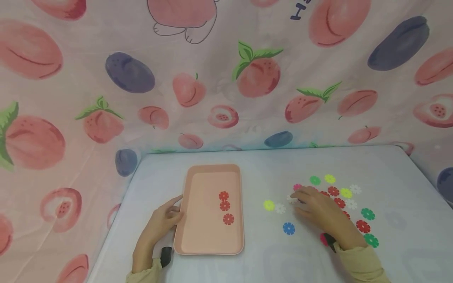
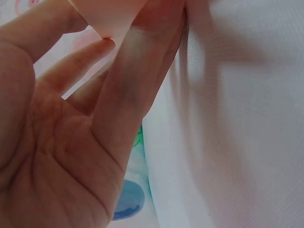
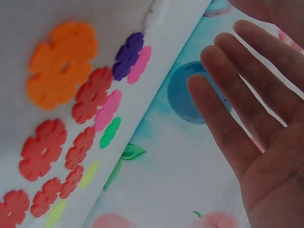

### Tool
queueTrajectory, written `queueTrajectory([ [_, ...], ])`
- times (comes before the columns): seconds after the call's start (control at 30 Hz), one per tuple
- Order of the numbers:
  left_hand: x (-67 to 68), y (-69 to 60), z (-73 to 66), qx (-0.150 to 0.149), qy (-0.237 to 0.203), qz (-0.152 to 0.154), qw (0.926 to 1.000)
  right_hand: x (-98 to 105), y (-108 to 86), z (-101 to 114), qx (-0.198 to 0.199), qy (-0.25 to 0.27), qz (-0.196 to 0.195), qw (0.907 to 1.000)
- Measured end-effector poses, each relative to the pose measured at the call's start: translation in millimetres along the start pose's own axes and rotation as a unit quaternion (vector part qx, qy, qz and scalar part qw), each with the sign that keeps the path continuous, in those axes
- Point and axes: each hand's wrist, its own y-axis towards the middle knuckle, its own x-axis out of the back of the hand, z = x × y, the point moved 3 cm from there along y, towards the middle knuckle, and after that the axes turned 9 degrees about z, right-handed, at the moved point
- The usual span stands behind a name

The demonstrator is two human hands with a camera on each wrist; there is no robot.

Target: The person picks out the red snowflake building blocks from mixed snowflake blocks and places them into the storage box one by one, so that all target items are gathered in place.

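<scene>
A shallow pink tray (image 1: 203, 237) lies on the table, with three red notched plastic snowflake discs (image 1: 224, 205) along its right side inside. My left hand (image 1: 161, 222) rests against the tray's left rim, fingers fairly straight. In the left wrist view, a pink tray corner (image 2: 111, 16) shows between those fingers. Over the loose discs at right hovers my right hand (image 1: 320, 212), holding nothing that I can see. A white disc (image 1: 291, 199) lies by its fingertips. The right wrist view shows extended fingers, with an orange disc (image 3: 64, 66) and a purple disc (image 3: 128, 57) off to one side.
Left of the right hand lie a yellow disc (image 1: 269, 205), a white disc (image 1: 280, 208) and a blue disc (image 1: 288, 228). Several red, green, yellow and white discs spread beyond and right of it. A fruit-print cloth (image 1: 212, 98) rises behind the table (image 1: 262, 169).
</scene>
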Motion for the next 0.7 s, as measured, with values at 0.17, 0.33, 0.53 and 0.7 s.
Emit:
queueTrajectory([
  [0.17,-0.4,0.7,0.9,0.001,0.001,-0.002,1.0,-2.8,-2.3,-9.1,-0.027,0.012,0.014,0.9994],
  [0.33,0.1,-0.3,0.7,-0.007,-0.001,0.001,1.0,-4.0,-4.8,-17.5,-0.061,0.034,0.035,0.997],
  [0.53,-0.9,0.8,1.9,0.002,0.001,-0.006,1.0,-6.0,-8.0,-26.8,-0.09,0.051,0.051,0.9934],
  [0.7,-0.6,1.0,2.2,-0.002,0.006,-0.008,1.0,-8.2,-7.7,-35.6,-0.09,0.042,0.048,0.9939],
])
